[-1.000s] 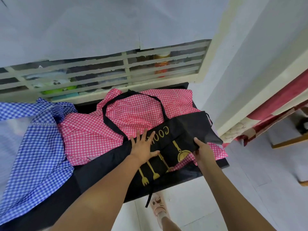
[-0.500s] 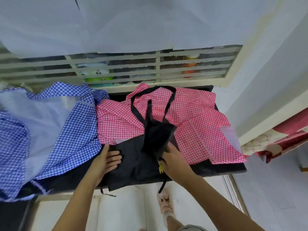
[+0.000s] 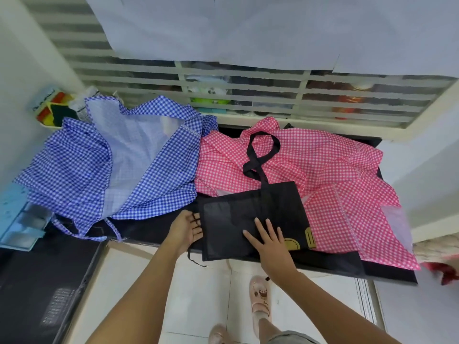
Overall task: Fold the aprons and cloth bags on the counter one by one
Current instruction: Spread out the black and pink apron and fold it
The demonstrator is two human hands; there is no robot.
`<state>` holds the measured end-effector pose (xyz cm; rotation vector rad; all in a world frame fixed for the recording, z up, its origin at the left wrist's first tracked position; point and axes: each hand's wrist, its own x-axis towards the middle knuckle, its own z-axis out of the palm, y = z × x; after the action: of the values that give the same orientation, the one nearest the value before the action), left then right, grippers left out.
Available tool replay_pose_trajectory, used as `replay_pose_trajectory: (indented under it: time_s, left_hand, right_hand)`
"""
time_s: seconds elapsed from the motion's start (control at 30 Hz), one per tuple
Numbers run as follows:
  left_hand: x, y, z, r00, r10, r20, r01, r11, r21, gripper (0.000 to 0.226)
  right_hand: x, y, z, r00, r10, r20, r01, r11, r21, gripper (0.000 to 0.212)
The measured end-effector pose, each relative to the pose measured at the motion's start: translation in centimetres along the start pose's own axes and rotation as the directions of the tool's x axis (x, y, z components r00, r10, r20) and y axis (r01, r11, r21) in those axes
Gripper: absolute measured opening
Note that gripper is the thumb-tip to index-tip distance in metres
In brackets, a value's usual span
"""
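I'm seeing the right hand (image 3: 269, 244) pressing spread-fingered on the black bag (image 3: 228, 227), its handles (image 3: 260, 155) pointing away; the left hand (image 3: 185, 230) is touching its edge, fingers relaxed.

- No word, number or brand name legible anywhere in view.
- Black cloth bag (image 3: 238, 219): gold print (image 3: 291, 244) on its lower right part, partly covered by the folded layer. Only an arch shape and a barred block show; whether lettering or motif cannot be told.
- Package (image 3: 46, 103), far left corner of the counter: one line of dark script on its pale upper band, too small and blurred to read.
- Containers (image 3: 347, 108) behind the louvred window: orange and red labels, lettering not resolvable.
- Slipper (image 3: 259, 294) on the floor: brown cartoon motif, no wording made out.
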<state>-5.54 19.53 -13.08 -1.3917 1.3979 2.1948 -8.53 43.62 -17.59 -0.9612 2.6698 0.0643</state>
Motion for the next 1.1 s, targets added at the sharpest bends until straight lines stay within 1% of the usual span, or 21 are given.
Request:
replay_pose_trajectory:
  time_s: [0.03,0.1,0.17,0.23,0.3,0.37,0.4,0.43,0.47,0.5,0.53,0.6,0.67,0.73,0.77,0.8,0.83,0.9,0.97,1.03,1.1]
  left_hand:
    - [0.1,0.2,0.0,0.999,0.022,0.024,-0.023,1.000,0.010,0.037]
    - [0.2,0.8,0.0,0.995,0.102,-0.002,-0.100,0.981,0.164,0.032]
    - [0.4,1.4,-0.3,0.981,0.191,-0.040,-0.158,0.899,0.408,0.021]
    - [0.5,2.0,-0.8,0.975,0.222,-0.028,-0.170,0.815,0.555,0.019]
    - [0.4,2.7,-1.3,0.977,0.213,0.010,-0.174,0.770,0.614,0.024]
    - [0.1,3.3,-1.7,0.980,0.200,0.017,-0.168,0.772,0.613,0.027]
    - [0.0,3.5,-1.8,0.984,0.179,0.015,-0.157,0.814,0.559,0.025]
    - [-0.2,3.7,-1.9,0.991,0.133,0.032,-0.134,0.890,0.436,0.023]
    - [-0.3,3.7,-2.0,0.995,0.078,0.062,-0.092,0.958,0.270,0.023]
    - [-0.4,3.7,-2.1,0.995,0.030,0.097,-0.039,0.995,0.097,0.024]
    - [-0.5,3.7,-2.1,0.992,-0.012,0.127,0.013,1.000,-0.010,0.025]
    - [-0.8,3.3,-1.8,0.982,-0.090,0.167,0.099,0.994,-0.049,0.023]
    - [-1.1,3.0,-1.1,0.978,-0.122,0.168,0.135,0.989,-0.067,0.021]
    - [-1.0,3.2,-0.5,0.984,-0.101,0.146,0.115,0.989,-0.095,0.021]
    - [-1.1,3.4,-0.3,0.987,-0.084,0.139,0.099,0.989,-0.109,0.020]
    - [-1.0,3.6,-0.2,0.989,-0.060,0.137,0.080,0.986,-0.144,0.020]
    - [-0.9,3.7,-0.1,0.989,-0.038,0.144,0.069,0.973,-0.220,0.021]
    - [-0.6,3.9,-0.2,0.989,-0.017,0.145,0.078,0.901,-0.426,0.022]
    - [-0.2,4.0,-0.5,0.992,0.029,0.127,0.046,0.829,-0.557,0.024]
    - [0.0,4.0,-0.8,0.990,0.069,0.123,0.025,0.773,-0.634,0.028]
    - [0.1,3.7,-1.1,0.984,0.067,0.168,0.057,0.768,-0.639,0.031]
  right_hand:
    - [0.0,0.2,0.0,1.000,-0.006,0.007,0.006,1.000,0.007,0.111]
    - [0.0,0.5,0.0,1.000,-0.021,0.011,0.021,1.000,0.000,0.111]
    - [0.0,0.5,0.0,0.999,0.000,0.042,0.000,1.000,-0.013,0.111]
    - [0.1,0.4,-0.1,0.997,0.007,0.080,-0.006,1.000,-0.010,0.110]
    - [0.2,0.3,-0.1,0.995,0.013,0.096,-0.013,1.000,-0.001,0.110]
    - [0.4,0.3,0.1,0.994,0.022,0.106,-0.025,0.999,0.022,0.109]
    - [0.4,0.2,0.1,0.995,0.033,0.096,-0.035,0.999,0.021,0.109]
    - [0.4,0.2,0.2,0.995,0.041,0.086,-0.042,0.999,0.018,0.108]
    - [0.3,0.1,0.1,0.996,0.037,0.081,-0.038,0.999,0.018,0.108]
    - [0.4,0.2,0.1,0.997,0.029,0.071,-0.031,0.999,0.018,0.108]
    - [0.4,0.3,0.2,0.998,0.029,0.060,-0.030,0.999,0.017,0.108]
    - [0.5,0.5,0.4,0.998,0.045,0.054,-0.046,0.999,0.016,0.107]
    - [0.3,0.4,-0.2,0.998,0.032,0.051,-0.032,0.999,0.016,0.100]
    - [0.0,0.4,-0.6,0.999,0.013,0.045,-0.018,0.995,0.094,0.083]
    - [0.0,0.6,-0.6,0.998,-0.013,0.065,0.007,0.995,0.096,0.074]
    - [0.0,0.8,-0.6,0.998,-0.014,0.060,0.009,0.996,0.090,0.069]
    - [0.0,0.9,-0.5,0.999,-0.010,0.053,0.005,0.996,0.094,0.067]
    - [0.0,0.8,-0.5,0.999,-0.007,0.039,0.002,0.993,0.116,0.067]
    - [-0.2,0.9,-0.4,1.000,0.008,0.029,-0.012,0.991,0.134,0.071]
    - [-0.4,1.0,-0.2,1.000,0.020,0.008,-0.021,0.992,0.123,0.073]
    - [-0.3,1.1,-0.3,1.000,0.029,0.009,-0.030,0.992,0.124,0.073]
